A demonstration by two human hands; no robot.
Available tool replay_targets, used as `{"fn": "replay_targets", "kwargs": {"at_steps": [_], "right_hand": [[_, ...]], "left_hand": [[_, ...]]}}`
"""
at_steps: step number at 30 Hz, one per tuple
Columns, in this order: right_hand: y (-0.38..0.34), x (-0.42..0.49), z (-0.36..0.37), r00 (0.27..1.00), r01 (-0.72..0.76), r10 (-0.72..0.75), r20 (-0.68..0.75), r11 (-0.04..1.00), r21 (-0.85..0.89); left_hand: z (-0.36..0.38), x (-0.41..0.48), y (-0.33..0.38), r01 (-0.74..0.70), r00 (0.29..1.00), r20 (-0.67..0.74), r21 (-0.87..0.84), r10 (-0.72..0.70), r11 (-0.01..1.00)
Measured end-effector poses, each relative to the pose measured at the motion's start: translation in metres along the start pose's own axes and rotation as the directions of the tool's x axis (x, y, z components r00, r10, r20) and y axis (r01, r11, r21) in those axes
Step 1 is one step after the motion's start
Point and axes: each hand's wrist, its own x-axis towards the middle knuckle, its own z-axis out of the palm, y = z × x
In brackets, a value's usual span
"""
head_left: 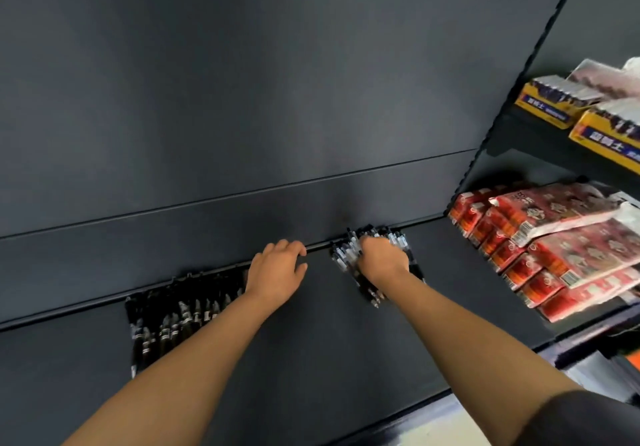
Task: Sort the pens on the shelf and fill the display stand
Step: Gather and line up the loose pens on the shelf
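Note:
A dark shelf [311, 334] carries two groups of black pens against its back wall. A row of black pens [173, 317] lies side by side at the left, partly hidden by my left forearm. A loose bunch of black pens [346, 255] lies at the right. My right hand [382, 258] rests on top of this bunch with fingers curled over it. My left hand [278, 269] hovers at the right end of the left row, fingers slightly bent and apart, holding nothing. No display stand shows.
The shelf's tall dark back panel [242, 99] rises behind the pens. On the adjoining unit at the right sit red and white packets [554, 237] and, one shelf up, yellow boxes [554, 106]. The shelf's front edge [398, 418] runs below my arms.

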Motion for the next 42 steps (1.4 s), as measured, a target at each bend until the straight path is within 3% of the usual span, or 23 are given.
{"fn": "replay_targets", "kwargs": {"at_steps": [5,11,20,28,35,42], "right_hand": [[0.016,0.020,0.004,0.996,0.092,-0.090,0.025,0.993,-0.074],[0.023,0.026,0.008,0.980,0.197,-0.197,-0.004,0.980,-0.033],[-0.021,0.009,-0.001,0.885,0.447,-0.452,-0.114,0.892,-0.063],[-0.105,-0.039,0.001,0.798,0.582,-0.579,-0.165,0.812,-0.036],[-0.220,-0.115,0.021,0.705,0.695,-0.688,-0.170,0.719,-0.026],[-0.310,-0.172,0.053,0.650,0.758,-0.757,-0.067,0.652,-0.015]], "left_hand": [[0.010,0.007,0.019,0.065,0.998,-0.001,0.021,-0.065,0.998],[0.013,0.001,0.032,0.125,0.992,-0.027,0.038,-0.124,0.991],[-0.009,-0.029,0.016,0.226,0.971,-0.097,0.067,-0.219,0.972],[-0.051,-0.093,-0.036,0.297,0.943,-0.171,0.048,-0.285,0.954],[-0.097,-0.184,-0.118,0.410,0.899,-0.205,0.082,-0.388,0.908],[-0.120,-0.267,-0.193,0.533,0.836,-0.187,0.050,-0.516,0.845]]}}
